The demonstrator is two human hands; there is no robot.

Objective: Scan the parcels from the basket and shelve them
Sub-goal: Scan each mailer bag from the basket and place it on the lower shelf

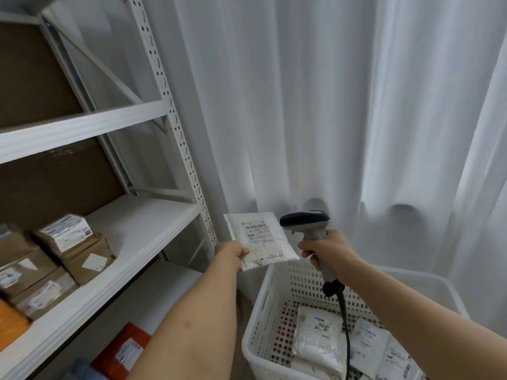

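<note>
The left hand [233, 252] pinches a white parcel [262, 239] by its corner, label facing up for reading. Just beside it, the right hand [327, 252] grips a scanner [307, 229] aimed at the label. Below both hands sits the basket [270, 297]; the shelf [131, 231] lies left.

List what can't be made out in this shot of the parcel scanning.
- Label text on the white parcel in the left hand: too small, head view.
- Scanner trigger: covered by the right hand's fingers.
- Basket contents: cut off by the bottom edge, partly hidden by the scanner cable.
- Boxes on the shelf: blurred, cut off at the left edge.
</note>
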